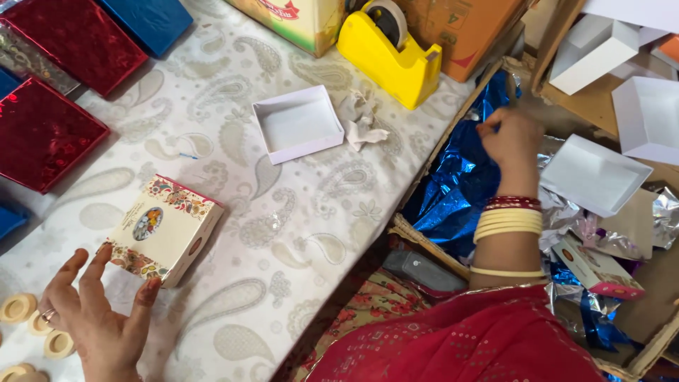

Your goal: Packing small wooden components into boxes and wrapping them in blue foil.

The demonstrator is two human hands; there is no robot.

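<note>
Blue foil (453, 187) fills the near end of the carton at right; my right hand (511, 138), fingers pinched together, reaches over its far edge. Smaller, the patterned box (164, 228) lies on the paisley tablecloth (283, 233) at left. My left hand (99, 315), fingers spread apart, rests near it, fingertips almost touching.

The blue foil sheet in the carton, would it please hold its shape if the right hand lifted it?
Probably not: the blue foil sheet lies crumpled and creased, so it looks thin and floppy. Its glossy surface may be slippery, and it seems light. The right hand reaches over it.
</note>
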